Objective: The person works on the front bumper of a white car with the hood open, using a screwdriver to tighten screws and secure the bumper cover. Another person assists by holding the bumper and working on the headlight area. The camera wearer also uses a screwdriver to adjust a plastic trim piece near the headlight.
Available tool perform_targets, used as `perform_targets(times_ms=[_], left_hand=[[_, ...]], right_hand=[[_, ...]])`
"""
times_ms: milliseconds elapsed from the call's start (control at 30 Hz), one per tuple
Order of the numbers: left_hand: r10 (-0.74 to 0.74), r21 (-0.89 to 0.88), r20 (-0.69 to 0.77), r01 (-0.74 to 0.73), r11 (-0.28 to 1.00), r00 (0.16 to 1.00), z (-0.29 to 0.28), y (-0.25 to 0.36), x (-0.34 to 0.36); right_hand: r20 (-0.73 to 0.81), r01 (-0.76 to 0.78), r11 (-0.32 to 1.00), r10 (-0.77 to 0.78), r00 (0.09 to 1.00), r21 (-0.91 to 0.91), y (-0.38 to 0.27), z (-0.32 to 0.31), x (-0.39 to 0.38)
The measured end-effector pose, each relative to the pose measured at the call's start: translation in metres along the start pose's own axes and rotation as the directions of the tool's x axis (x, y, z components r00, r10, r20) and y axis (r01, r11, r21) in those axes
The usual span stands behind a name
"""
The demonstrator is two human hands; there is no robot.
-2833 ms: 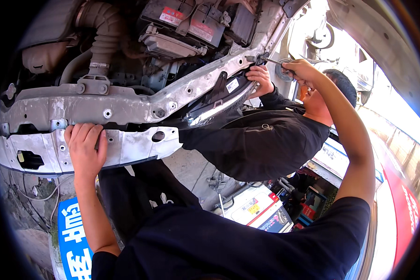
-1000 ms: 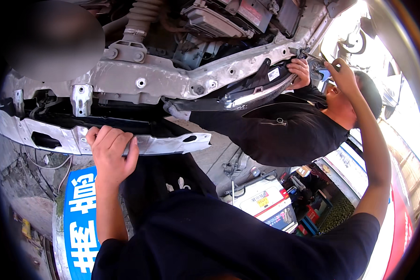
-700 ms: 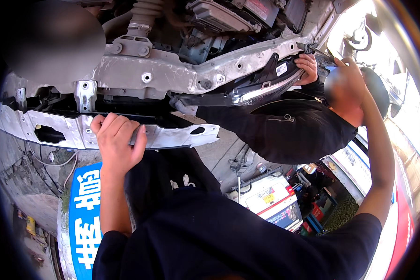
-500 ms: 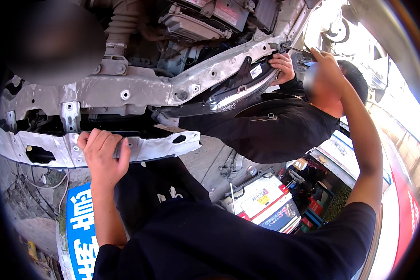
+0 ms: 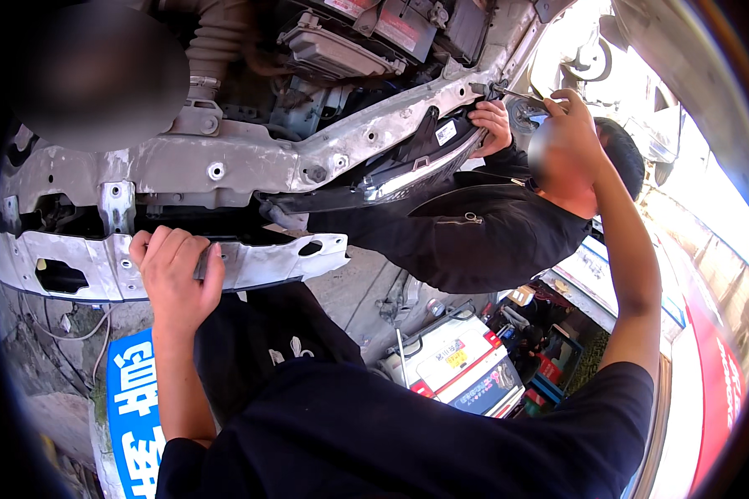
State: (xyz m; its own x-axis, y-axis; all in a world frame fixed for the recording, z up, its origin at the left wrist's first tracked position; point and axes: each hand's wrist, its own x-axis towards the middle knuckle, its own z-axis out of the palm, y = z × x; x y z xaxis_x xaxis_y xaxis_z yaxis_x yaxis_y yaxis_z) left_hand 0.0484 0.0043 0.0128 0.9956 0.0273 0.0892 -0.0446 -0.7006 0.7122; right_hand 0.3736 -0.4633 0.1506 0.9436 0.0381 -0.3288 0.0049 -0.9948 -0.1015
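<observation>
My left hand (image 5: 175, 270) is closed over the upper edge of a pale metal bumper beam (image 5: 258, 262), fingers on top and thumb in front. Raised at the upper right, my right hand (image 5: 572, 121) grips a long thin metal tool (image 5: 520, 95). The tool's far end meets a fastener area at the right end of the grey front crossmember (image 5: 258, 162); its exact tip is too small to make out. Just below that spot, a co-worker's hand (image 5: 493, 125) holds the dark headlight (image 5: 424, 160). The co-worker's other hand (image 5: 285, 216) is under the crossmember, near the bumper beam.
The co-worker, in a black jacket (image 5: 466, 241), crouches between my arms, close to my right forearm. Above lies the engine bay with a battery (image 5: 404, 29) and a ribbed hose (image 5: 216, 41). Below are a white scooter box (image 5: 466, 358) and a blue sign (image 5: 137, 407).
The whole view has shifted slightly, moving most things a little left. My left hand keeps its grip on the bumper beam, and my right hand still holds the tool at the crossmember's end.
</observation>
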Motion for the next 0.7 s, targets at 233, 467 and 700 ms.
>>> perform_targets(times_ms=[233,467,700], left_hand=[[-0.011,-0.017,0.007,0.011,1.0,1.0,-0.001,0.002,0.002],[-0.017,-0.002,0.003,0.017,1.0,1.0,-0.001,0.002,0.001],[-0.006,-0.004,-0.028,0.006,1.0,1.0,0.002,0.0,0.002]], right_hand=[[-0.084,0.213,0.97,-0.223,0.971,-0.118,0.005,0.004,-0.01],[-0.049,0.172,0.964,-0.185,0.982,-0.203,0.003,0.008,-0.009],[-0.065,0.151,0.939,-0.179,0.982,-0.308,0.025,0.003,0.009]])
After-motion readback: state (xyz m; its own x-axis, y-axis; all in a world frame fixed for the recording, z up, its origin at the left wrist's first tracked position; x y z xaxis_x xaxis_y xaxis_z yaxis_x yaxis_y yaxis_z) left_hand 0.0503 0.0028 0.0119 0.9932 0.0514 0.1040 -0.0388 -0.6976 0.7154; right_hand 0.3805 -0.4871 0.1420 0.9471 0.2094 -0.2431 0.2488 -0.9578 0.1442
